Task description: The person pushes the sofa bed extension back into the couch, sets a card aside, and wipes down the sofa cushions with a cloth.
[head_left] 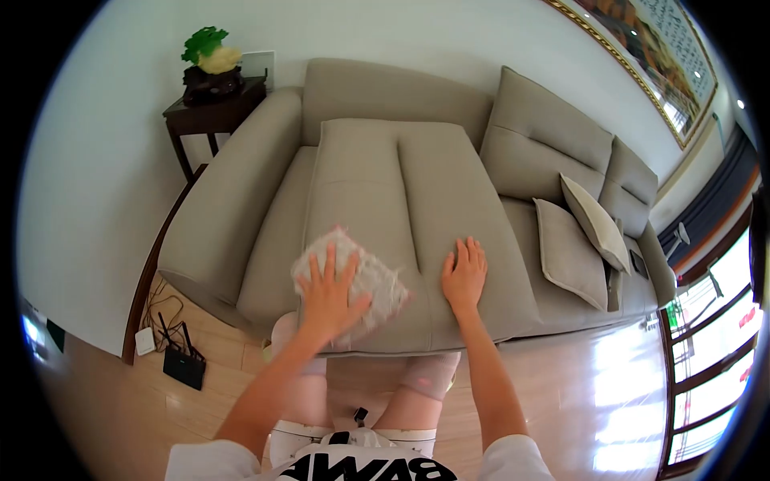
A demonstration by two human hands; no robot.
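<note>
A pale, fluffy cleaning cloth [377, 290] with pinkish edges lies on a large beige sofa cushion [361, 176]. My left hand [325, 298] presses flat on the cloth with its fingers spread. To the right, my right hand [465, 276] rests palm down on the same cushion, fingers stretched out and nothing in them. The cushion lies flat across the seat of the beige sofa [273, 208], its near edge by my knees. A long groove runs down its middle between the two hands.
Two throw pillows [571, 252] lean on the sofa's right seat. At the left stands a dark side table [212, 116] with a green and yellow ornament [212, 54]. A black router [184, 365] and cables lie on the wooden floor [561, 401]. Glass doors [710, 377] are at the right.
</note>
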